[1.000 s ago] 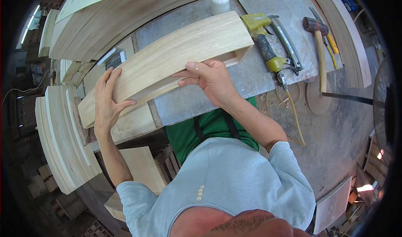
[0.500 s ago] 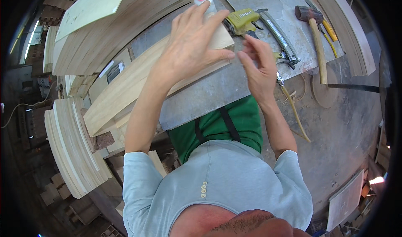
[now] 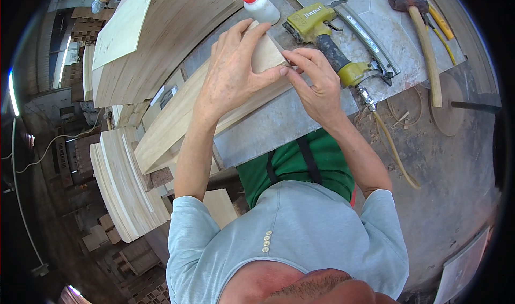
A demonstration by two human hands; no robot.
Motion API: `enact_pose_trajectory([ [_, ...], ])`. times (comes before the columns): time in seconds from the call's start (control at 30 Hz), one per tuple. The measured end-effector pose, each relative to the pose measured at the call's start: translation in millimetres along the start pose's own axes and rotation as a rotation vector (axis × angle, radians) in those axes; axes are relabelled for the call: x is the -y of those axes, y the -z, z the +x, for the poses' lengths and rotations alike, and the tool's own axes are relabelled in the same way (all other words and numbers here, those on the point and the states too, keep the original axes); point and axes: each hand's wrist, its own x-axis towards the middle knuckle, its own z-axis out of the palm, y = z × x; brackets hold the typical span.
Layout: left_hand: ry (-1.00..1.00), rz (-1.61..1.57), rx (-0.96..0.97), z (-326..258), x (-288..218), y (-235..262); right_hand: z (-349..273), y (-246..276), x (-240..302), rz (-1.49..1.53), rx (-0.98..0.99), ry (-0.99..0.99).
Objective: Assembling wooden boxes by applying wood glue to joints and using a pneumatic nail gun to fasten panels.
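Both hands meet at the near right corner of a long pale wooden box on the workbench.

From where I stand, the wooden box lies slantwise across the metal-topped bench, its far left end beside a stack of pale boards. The left hand is spread wide over its top, fingers toward the far edge, thumb by the near corner. The right hand has thumb and fingers drawn together at that corner; whether it pinches anything, I can't tell. Just beyond that end stands a white bottle with a red nozzle. A green nail gun lies to the right, a yellow hose running from it, and farther right rests a mallet.
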Motion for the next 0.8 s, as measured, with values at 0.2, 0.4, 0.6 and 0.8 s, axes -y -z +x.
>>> enact_pose_trajectory([
  [0.2, 0.005, -0.024, -0.043, 1.6, -2.8, -3.4, -0.5, 0.7, -0.6, -0.004, -0.018, 0.038],
  [0.4, 0.027, -0.042, -0.048, 1.5, -1.7, -4.0, 0.0, 0.4, -0.6, -0.018, -0.023, 0.053],
  [0.6, 0.036, -0.089, -0.054, 3.1, 0.8, -4.5, -0.4, 0.5, 0.0, -0.02, -0.017, 0.038],
  [0.8, 0.045, -0.116, -0.077, 2.2, 3.9, -6.3, 0.7, -3.1, 1.3, -0.025, -0.07, 0.073],
])
